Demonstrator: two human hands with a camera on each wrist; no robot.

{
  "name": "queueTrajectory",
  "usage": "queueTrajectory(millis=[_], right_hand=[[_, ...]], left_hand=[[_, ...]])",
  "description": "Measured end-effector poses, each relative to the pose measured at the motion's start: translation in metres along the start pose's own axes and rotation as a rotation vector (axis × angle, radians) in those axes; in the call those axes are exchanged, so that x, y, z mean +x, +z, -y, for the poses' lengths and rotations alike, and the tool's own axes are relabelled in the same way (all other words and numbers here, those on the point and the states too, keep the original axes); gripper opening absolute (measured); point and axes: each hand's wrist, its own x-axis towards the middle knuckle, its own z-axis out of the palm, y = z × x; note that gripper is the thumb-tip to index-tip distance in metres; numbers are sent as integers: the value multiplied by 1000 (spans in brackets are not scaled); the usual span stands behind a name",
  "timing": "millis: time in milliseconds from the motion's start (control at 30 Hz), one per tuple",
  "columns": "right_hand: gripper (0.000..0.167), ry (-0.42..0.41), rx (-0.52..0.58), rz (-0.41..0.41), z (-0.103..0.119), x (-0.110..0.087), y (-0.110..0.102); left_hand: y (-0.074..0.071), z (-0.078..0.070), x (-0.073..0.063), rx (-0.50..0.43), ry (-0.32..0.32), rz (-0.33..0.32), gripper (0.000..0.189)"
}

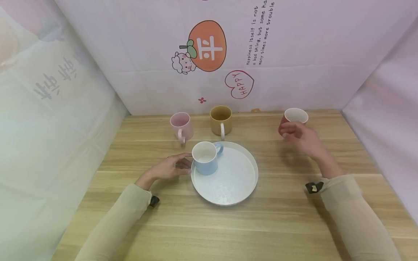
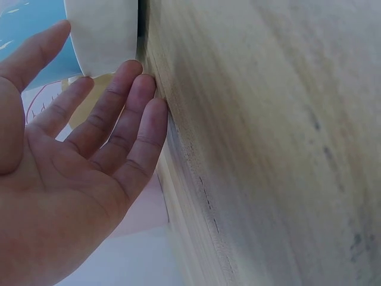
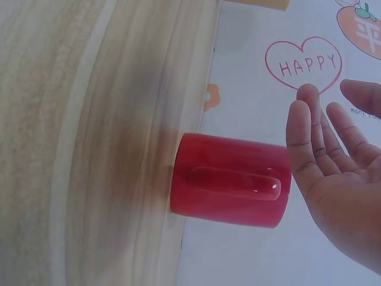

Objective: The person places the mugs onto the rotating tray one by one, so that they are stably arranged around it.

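Observation:
A light blue mug [image 1: 206, 165] with a white inside stands upright on the left part of a round white tray [image 1: 233, 181], its handle pointing right. My left hand [image 1: 173, 166] is at the tray's left rim beside this mug, fingers spread and relaxed, holding nothing. In the left wrist view the fingertips [image 2: 136, 71] are close to the tray's side; whether they touch it I cannot tell. My right hand [image 1: 302, 137] hovers at the near side of a red mug [image 3: 232, 179] with a white inside, fingers loosely bent and apart from it in the right wrist view.
A pink mug [image 1: 181, 127] and a mustard-yellow mug [image 1: 221, 121] with a white handle stand behind the tray on the wooden table [image 1: 209, 232]. A printed white cloth [image 1: 147, 90] hangs behind the table, with more cloth at both sides.

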Motion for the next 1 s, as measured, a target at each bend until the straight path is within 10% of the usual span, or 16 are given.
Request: queueTrajectory(millis=[1000], right_hand=[[41,55,-5,-18,-19,-7,-17]], left_hand=[[0,3,2,30,-17,-1,60]])
